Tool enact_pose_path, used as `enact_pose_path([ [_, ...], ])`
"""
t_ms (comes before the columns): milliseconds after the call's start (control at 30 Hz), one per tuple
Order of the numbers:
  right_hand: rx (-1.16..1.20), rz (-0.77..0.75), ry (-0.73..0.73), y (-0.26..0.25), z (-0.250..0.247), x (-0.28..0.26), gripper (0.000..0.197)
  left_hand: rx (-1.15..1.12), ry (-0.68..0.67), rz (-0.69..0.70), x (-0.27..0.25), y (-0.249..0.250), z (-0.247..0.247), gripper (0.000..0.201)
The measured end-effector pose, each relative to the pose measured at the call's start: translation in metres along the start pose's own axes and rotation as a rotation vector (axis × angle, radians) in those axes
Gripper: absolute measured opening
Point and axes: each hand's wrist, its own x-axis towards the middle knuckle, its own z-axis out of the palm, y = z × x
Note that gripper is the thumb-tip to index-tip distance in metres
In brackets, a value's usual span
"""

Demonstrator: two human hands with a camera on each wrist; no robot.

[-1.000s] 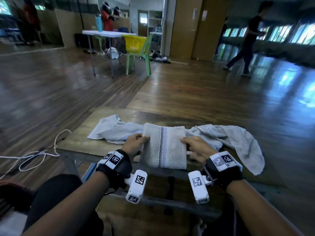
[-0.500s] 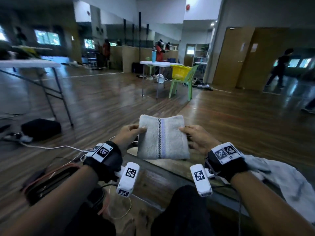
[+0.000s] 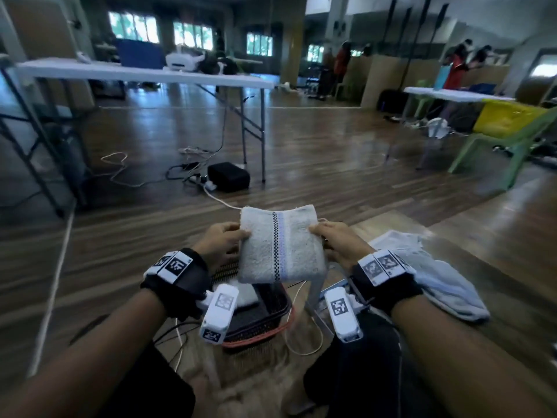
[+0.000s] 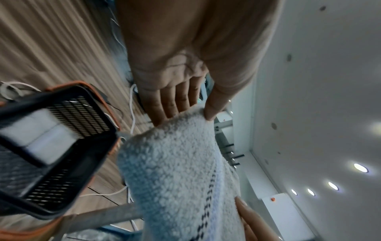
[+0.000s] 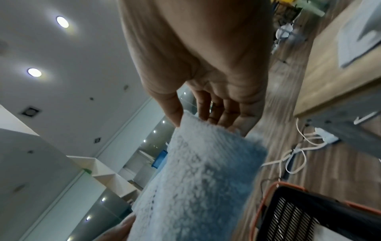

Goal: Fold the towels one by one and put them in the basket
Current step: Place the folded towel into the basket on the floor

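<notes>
A folded white towel (image 3: 280,244) with a dark dotted stripe and a pale blue band hangs in the air between my hands. My left hand (image 3: 221,242) pinches its left edge, thumb on top and fingers beneath; my right hand (image 3: 334,241) pinches the right edge the same way. Both grips show in the wrist views: left hand (image 4: 185,107) on the towel (image 4: 177,171), right hand (image 5: 198,114) on the towel (image 5: 198,179). Below the towel stands a black mesh basket (image 3: 265,324) with an orange rim, and a folded white towel (image 4: 37,135) lies inside it.
An unfolded pale towel (image 3: 434,279) lies on the low wooden table (image 3: 470,245) at my right. White cables (image 3: 217,197) and a black box (image 3: 229,176) lie on the wooden floor ahead. A white folding table (image 3: 144,73) stands at the left, a green chair (image 3: 512,140) at the right.
I have lifted the folded towel off the table and swung it leftward with my view. It now hangs over the black basket on the floor; the unfolded towels are at my right.
</notes>
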Motion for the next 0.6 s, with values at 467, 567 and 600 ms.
enact_pose_path([
  [467,-0.406,0.383,-0.142,0.167,0.127,0.281,0.023,0.125,0.416,-0.378,0.199,-0.204,-0.092,0.007],
  [567,-0.542,0.416,-0.144,0.198,0.145,0.331,0.034,0.255,0.467,-0.437,0.265,-0.277,-0.105,0.023],
  [600,-0.581,0.417,-0.143,0.211,0.150,0.350,0.036,0.285,0.491,-0.447,0.276,-0.282,-0.103,0.032],
])
